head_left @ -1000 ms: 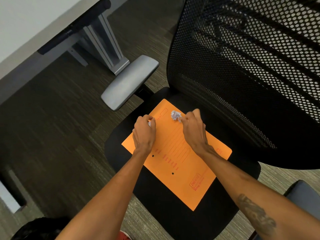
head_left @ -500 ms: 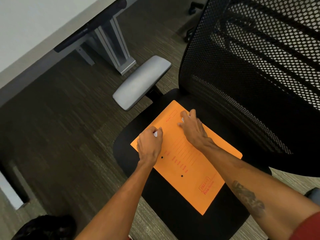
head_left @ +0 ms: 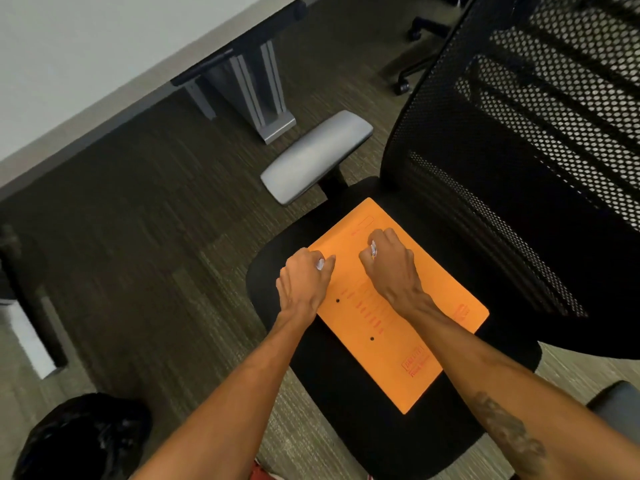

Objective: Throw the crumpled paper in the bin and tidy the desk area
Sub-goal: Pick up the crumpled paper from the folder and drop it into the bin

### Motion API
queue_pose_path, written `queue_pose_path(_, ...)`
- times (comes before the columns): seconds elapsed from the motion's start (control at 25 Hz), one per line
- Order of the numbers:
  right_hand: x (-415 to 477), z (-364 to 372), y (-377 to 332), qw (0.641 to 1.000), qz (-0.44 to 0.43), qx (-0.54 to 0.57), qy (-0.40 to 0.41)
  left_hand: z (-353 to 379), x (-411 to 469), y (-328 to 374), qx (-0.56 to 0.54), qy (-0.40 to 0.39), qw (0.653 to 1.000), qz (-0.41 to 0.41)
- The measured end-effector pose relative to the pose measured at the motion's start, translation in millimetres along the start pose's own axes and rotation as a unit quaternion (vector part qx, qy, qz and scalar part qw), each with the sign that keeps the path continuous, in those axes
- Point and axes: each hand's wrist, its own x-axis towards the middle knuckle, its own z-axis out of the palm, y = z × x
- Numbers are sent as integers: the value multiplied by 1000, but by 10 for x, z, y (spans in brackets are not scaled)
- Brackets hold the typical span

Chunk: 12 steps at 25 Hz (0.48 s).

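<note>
Fists hover over the orange envelope (head_left: 398, 320) on the black chair seat (head_left: 346, 403): left hand (head_left: 304, 282) curled tight around white crumpled paper (head_left: 320, 264), right hand (head_left: 389, 263) clenched on another scrap (head_left: 373, 248).

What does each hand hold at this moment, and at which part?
Each hand is closed around a small crumpled paper: the left hand hides most of its piece; the right hand likewise.

Both forearms bare, extended forward, tattoo on right one. Left hand (head_left: 304, 282) fisted, knuckles up. Right hand (head_left: 389, 261) likewise curled shut; white scrap apparently pinched inside each.
</note>
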Motion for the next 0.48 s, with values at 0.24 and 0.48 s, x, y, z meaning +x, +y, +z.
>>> queue_pose_path(0.24, -86, -47, -528, 996, -58, 27, 69, -282, -151, -218, 42, 43, 998, 28)
queue_pose_path(0.48, -246, 61, -1127, 994, -92, 32, 41, -697, -284, -613, 40, 80, 996, 16)
